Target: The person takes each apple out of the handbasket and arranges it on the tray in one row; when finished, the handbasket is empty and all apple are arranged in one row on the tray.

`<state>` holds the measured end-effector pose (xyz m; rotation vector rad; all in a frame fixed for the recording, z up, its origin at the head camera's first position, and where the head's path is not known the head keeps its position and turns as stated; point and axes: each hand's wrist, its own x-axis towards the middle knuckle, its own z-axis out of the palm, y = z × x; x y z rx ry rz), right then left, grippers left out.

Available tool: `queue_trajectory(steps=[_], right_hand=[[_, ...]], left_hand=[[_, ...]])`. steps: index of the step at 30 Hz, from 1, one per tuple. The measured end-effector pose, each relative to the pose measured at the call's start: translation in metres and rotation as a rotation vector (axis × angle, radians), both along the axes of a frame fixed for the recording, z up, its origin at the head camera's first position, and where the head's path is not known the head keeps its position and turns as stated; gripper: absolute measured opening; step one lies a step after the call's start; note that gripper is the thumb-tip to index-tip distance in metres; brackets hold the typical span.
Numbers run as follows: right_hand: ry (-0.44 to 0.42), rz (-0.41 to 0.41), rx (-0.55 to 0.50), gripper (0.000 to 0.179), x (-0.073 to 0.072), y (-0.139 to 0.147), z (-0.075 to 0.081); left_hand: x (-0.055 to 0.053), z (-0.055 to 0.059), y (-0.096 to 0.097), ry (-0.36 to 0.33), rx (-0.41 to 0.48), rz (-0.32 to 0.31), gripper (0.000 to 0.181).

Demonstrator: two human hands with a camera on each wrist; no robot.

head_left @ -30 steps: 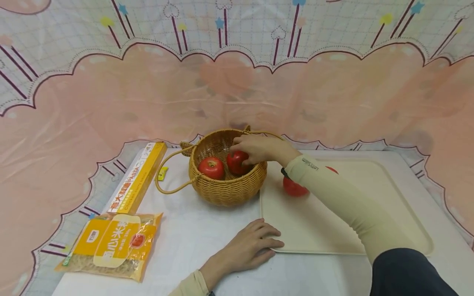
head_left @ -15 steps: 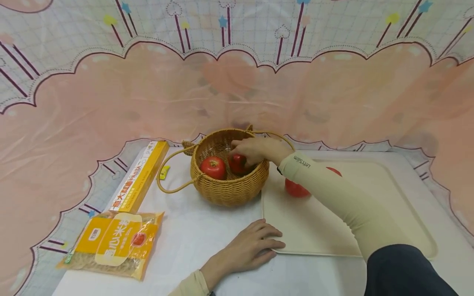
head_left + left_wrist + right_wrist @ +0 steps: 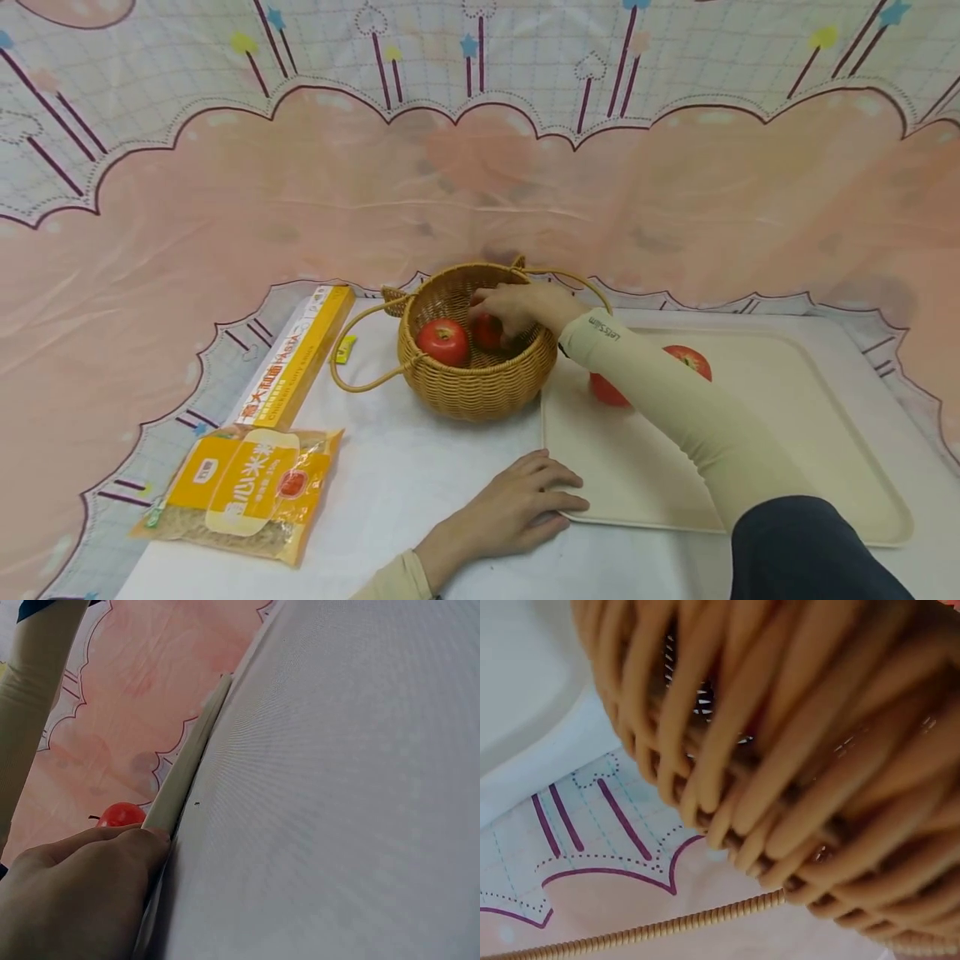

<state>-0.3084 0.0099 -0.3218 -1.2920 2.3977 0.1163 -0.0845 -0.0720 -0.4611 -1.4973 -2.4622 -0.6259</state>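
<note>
Inside the wicker basket [image 3: 474, 396], my right hand [image 3: 517, 307] grips a red apple [image 3: 489, 332], its fingers curled over the top and side. Beside it in the basket lies another red apple [image 3: 443, 342]. My left hand [image 3: 517, 510] rests on the near left corner of the beige tray [image 3: 637, 512], fingers relaxed and spread. The left wrist view shows that hand [image 3: 90, 889] at the tray's rim [image 3: 187, 769]. The basket's weave [image 3: 780, 735] fills most of the right wrist view, hiding the right hand there.
Two apples sit on the tray, one apple [image 3: 609, 390] partly behind the right sleeve, the other apple [image 3: 688, 361] farther back. Left of the basket lie a pasta box [image 3: 298, 354], a small yellow packet [image 3: 345, 349] and a bag of noodles [image 3: 243, 496]. A patterned cloth [image 3: 375, 192] hangs behind.
My right hand has sunk deeper into the basket with the apple. The left hand stays at the tray corner. The head view has shifted slightly, moving the whole scene to the right.
</note>
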Motion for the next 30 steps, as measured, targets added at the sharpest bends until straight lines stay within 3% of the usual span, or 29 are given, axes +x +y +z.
queue_trajectory(steps=[15, 30], right_hand=[[-0.095, -0.010, 0.111, 0.071, 0.0047, -0.0015, -0.0042], [-0.106, 0.004, 0.107, 0.064, 0.0047, -0.0022, -0.0070]], left_hand=[[0.0030, 0.0031, 0.0025, -0.007, -0.016, 0.006, 0.026], [0.0026, 0.0027, 0.0033, -0.023, -0.010, 0.015, 0.026]])
